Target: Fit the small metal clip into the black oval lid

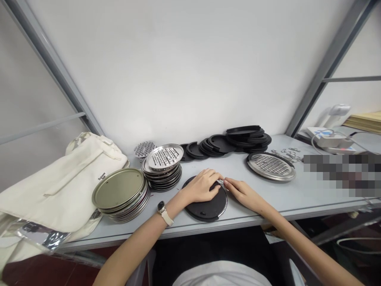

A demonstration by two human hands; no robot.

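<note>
A black round disc [205, 206] with a shiny metal rim lies flat near the table's front edge. Across its top rests my left hand [204, 186], fingers curled and bent toward the right rim, thumb pressing on the disc. At that rim my right hand [239, 191] is closed, its thumb and finger pinching a thin metal wire piece [220, 182], mostly hidden. The fingertips of both hands nearly meet there. Similar small metal wire clips [290, 153] lie scattered at the back right.
On the left stand a stack of olive-topped round plates [119, 188] and a stack of round metal graters [165, 157]. Black rims [248, 137] are heaped along the wall. A grater in a black rim [272, 166] lies right. A cream bag [68, 178] covers the left end.
</note>
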